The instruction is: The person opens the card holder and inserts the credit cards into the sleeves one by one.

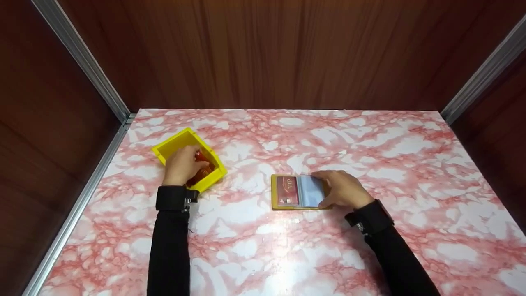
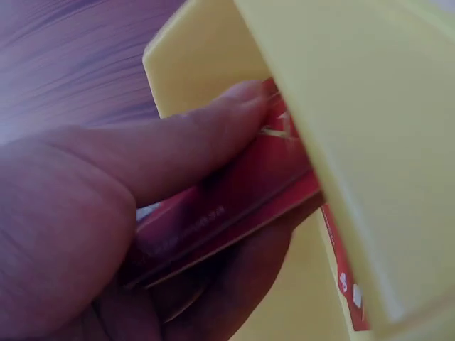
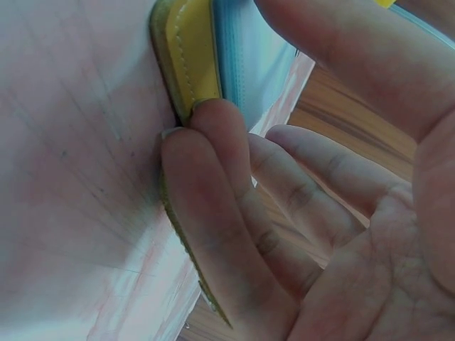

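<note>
My left hand (image 1: 181, 164) reaches down into a yellow open-topped bin (image 1: 170, 146). Thumb and fingers grip red cards (image 2: 245, 181), which overlap the bin wall in the left wrist view. More red printed card (image 2: 345, 277) shows inside the bin. To the right, a yellow card holder (image 1: 273, 193) lies spread on the table, with a dark red card (image 1: 287, 190) in its left side and clear sleeves (image 1: 311, 191) fanned beside it. My right hand (image 1: 345, 189) holds the holder's right side, thumb at the sleeves' near corner and fingertips (image 3: 186, 153) on the yellow cover.
The table (image 1: 246, 246) has a pink and white marbled top. Dark wood panels (image 1: 263, 53) stand behind it and at both sides, with metal rails (image 1: 82, 49) along the corners. Each wrist wears a black band with a small camera.
</note>
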Demonstrator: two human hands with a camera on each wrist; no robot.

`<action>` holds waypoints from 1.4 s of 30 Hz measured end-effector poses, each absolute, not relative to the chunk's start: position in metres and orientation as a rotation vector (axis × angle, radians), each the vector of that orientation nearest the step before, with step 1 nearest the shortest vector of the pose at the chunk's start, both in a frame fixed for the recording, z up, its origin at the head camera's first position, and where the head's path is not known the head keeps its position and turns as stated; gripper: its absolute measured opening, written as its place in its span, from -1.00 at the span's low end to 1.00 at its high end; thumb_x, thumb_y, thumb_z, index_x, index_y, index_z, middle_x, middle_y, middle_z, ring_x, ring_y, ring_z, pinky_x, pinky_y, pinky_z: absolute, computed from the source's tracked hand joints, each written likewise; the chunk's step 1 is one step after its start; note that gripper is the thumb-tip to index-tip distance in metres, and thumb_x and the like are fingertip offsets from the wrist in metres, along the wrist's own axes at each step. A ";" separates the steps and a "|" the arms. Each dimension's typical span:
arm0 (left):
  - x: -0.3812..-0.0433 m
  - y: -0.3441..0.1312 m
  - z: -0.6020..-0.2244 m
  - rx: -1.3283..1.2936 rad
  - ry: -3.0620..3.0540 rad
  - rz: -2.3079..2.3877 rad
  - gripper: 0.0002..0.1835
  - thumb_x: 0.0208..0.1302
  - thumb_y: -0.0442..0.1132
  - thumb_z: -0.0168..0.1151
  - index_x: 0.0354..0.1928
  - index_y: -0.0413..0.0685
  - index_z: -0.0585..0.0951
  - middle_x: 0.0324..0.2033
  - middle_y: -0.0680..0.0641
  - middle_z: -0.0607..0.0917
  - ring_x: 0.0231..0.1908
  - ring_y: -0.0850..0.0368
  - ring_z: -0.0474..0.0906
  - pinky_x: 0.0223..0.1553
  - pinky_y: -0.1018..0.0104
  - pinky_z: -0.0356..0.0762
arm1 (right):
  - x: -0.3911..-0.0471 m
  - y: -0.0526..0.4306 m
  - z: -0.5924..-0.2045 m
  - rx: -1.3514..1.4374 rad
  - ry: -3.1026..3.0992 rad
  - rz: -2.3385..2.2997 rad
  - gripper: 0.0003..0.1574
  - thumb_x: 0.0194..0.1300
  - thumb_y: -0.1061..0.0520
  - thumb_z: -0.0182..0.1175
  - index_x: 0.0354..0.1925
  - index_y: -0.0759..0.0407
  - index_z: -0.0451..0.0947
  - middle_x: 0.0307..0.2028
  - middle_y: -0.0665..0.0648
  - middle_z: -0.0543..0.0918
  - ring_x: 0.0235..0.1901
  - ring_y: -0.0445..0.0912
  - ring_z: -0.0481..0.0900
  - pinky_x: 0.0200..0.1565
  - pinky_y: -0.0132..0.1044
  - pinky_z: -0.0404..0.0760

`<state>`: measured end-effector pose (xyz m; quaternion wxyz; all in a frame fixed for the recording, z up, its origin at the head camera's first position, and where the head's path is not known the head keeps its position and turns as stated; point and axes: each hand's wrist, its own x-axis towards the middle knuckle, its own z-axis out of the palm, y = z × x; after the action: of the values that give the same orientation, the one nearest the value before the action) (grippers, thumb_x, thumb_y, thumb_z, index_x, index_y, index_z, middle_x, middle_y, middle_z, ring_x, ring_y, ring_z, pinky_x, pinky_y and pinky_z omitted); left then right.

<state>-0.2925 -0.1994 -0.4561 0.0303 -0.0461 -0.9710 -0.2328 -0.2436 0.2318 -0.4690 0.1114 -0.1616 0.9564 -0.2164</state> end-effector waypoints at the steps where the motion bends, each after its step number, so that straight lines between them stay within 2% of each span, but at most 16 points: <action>1: -0.293 -0.199 -0.456 -0.130 -2.995 -0.704 -0.74 0.37 -0.16 0.40 -0.10 -0.23 0.68 -0.26 -0.25 0.73 -0.23 -0.20 0.62 -0.16 -0.02 0.51 | -0.244 0.232 -0.469 -0.471 2.804 -0.640 0.14 -0.15 0.17 0.69 0.42 0.19 0.47 0.30 0.31 0.59 0.19 0.21 0.58 0.19 0.16 0.54; 6: -0.296 -0.199 -0.455 -0.052 -2.980 -0.633 -0.68 0.52 -0.03 0.21 -0.04 -0.14 0.74 -0.24 -0.24 0.74 -0.20 -0.19 0.65 -0.19 -0.01 0.46 | -0.245 0.233 -0.469 -0.476 2.798 -0.644 0.14 -0.15 0.17 0.69 0.42 0.21 0.46 0.30 0.33 0.59 0.20 0.22 0.57 0.20 0.18 0.53; 10: -0.297 -0.201 -0.455 -0.038 -2.934 -0.587 -0.67 0.52 0.02 0.21 0.00 -0.02 0.80 -0.17 -0.20 0.80 -0.20 -0.21 0.70 -0.23 -0.04 0.50 | -0.246 0.233 -0.470 -0.485 2.807 -0.638 0.13 -0.15 0.17 0.69 0.41 0.22 0.46 0.29 0.34 0.59 0.19 0.23 0.58 0.19 0.18 0.53; 14: -0.298 -0.202 -0.456 -0.035 -2.861 -0.599 -0.68 0.47 0.03 0.27 -0.12 -0.04 0.82 -0.26 -0.18 0.80 -0.27 -0.20 0.68 -0.29 -0.03 0.49 | -0.245 0.232 -0.469 -0.482 2.808 -0.635 0.13 -0.15 0.18 0.69 0.41 0.22 0.47 0.28 0.34 0.60 0.18 0.23 0.58 0.18 0.18 0.54; 19: -0.299 -0.205 -0.456 -0.009 -2.707 -0.627 -0.69 0.45 -0.03 0.30 -0.34 -0.13 0.71 -0.45 -0.20 0.66 -0.31 -0.23 0.59 -0.26 -0.07 0.47 | -0.246 0.232 -0.470 -0.479 2.805 -0.632 0.14 -0.16 0.15 0.69 0.42 0.18 0.47 0.30 0.30 0.60 0.17 0.20 0.58 0.16 0.16 0.55; 22: -0.300 -0.207 -0.455 0.016 -2.605 -0.687 -0.69 0.43 -0.07 0.32 -0.34 -0.19 0.68 -0.49 -0.24 0.67 -0.34 -0.31 0.62 -0.25 -0.11 0.52 | -0.245 0.232 -0.471 -0.491 2.807 -0.632 0.14 -0.15 0.13 0.70 0.42 0.17 0.47 0.30 0.30 0.59 0.16 0.19 0.58 0.13 0.15 0.55; 24: -0.299 -0.208 -0.454 0.030 -2.571 -0.761 -0.68 0.39 -0.08 0.36 -0.31 -0.25 0.67 -0.45 -0.28 0.71 -0.35 -0.32 0.66 -0.27 -0.11 0.56 | -0.244 0.233 -0.470 -0.488 2.805 -0.636 0.13 -0.13 0.13 0.69 0.42 0.17 0.47 0.31 0.30 0.59 0.16 0.19 0.58 0.13 0.15 0.55; 27: -0.298 -0.210 -0.452 0.075 -2.576 -0.916 -0.61 0.28 -0.10 0.48 -0.22 -0.35 0.62 -0.34 -0.34 0.73 -0.24 -0.29 0.68 -0.16 -0.06 0.64 | -0.244 0.233 -0.470 -0.491 2.802 -0.639 0.13 -0.11 0.13 0.69 0.43 0.17 0.46 0.31 0.31 0.58 0.17 0.19 0.58 0.13 0.14 0.55; 32: -0.294 -0.213 -0.449 0.095 -2.654 -1.059 -0.55 0.21 -0.14 0.55 -0.08 -0.32 0.57 -0.16 -0.30 0.73 -0.09 -0.20 0.66 0.01 -0.02 0.65 | -0.244 0.234 -0.470 -0.494 2.801 -0.644 0.13 -0.12 0.15 0.68 0.43 0.19 0.46 0.30 0.32 0.59 0.17 0.21 0.58 0.13 0.14 0.55; 36: -0.293 -0.216 -0.448 0.036 -2.699 -1.013 -0.65 0.34 -0.12 0.44 -0.03 -0.22 0.62 -0.19 -0.26 0.71 -0.25 -0.17 0.58 -0.13 0.06 0.51 | -0.244 0.233 -0.470 -0.486 2.802 -0.633 0.13 -0.12 0.14 0.69 0.43 0.18 0.46 0.30 0.32 0.59 0.18 0.22 0.57 0.15 0.15 0.54; 38: -0.293 -0.216 -0.447 0.010 -2.710 -1.049 -0.70 0.43 -0.12 0.35 -0.02 -0.20 0.58 -0.19 -0.26 0.68 -0.29 -0.15 0.56 -0.19 0.11 0.46 | -0.244 0.233 -0.470 -0.487 2.805 -0.627 0.13 -0.13 0.13 0.69 0.42 0.17 0.47 0.30 0.31 0.59 0.19 0.22 0.57 0.15 0.16 0.54; 42: -0.293 -0.217 -0.448 -0.056 -2.679 -1.327 -0.78 0.56 -0.20 0.14 -0.01 -0.23 0.43 -0.01 -0.32 0.61 -0.15 -0.22 0.69 -0.20 0.07 0.76 | -0.243 0.233 -0.470 -0.485 2.805 -0.621 0.13 -0.13 0.13 0.69 0.42 0.18 0.47 0.30 0.32 0.59 0.20 0.24 0.56 0.17 0.17 0.54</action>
<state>-0.2934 -0.2169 -0.4480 0.0757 -0.0188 -0.8934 -0.4424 -0.2432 0.2328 -0.4697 0.1135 -0.1654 0.9565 -0.2119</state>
